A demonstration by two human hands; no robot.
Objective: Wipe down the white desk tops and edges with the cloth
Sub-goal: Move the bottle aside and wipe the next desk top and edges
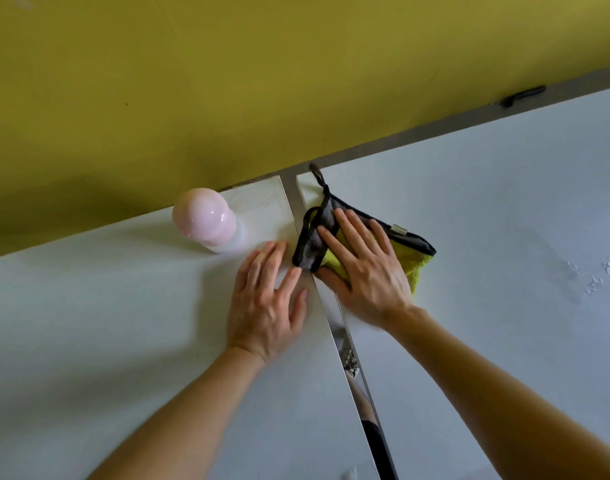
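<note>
Yellow-green, dark-trimmed microfibre cloth [417, 268] pressed flat at the desk seam.
Your right hand [365, 268], fingers spread, pins it on the right white surface [487, 237] just beside the narrow gap [371, 431], probably to work that edge. Your left hand [267, 306], spread and empty, braces flat on the left white surface [123, 306]; a rounded pink plastic bottle [204, 218] stands at its 10 o'clock.

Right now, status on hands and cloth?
Left hand open, flat on left white desk. Right hand presses yellow-grey cloth by the gap. Pink-capped bottle stands close.
</note>
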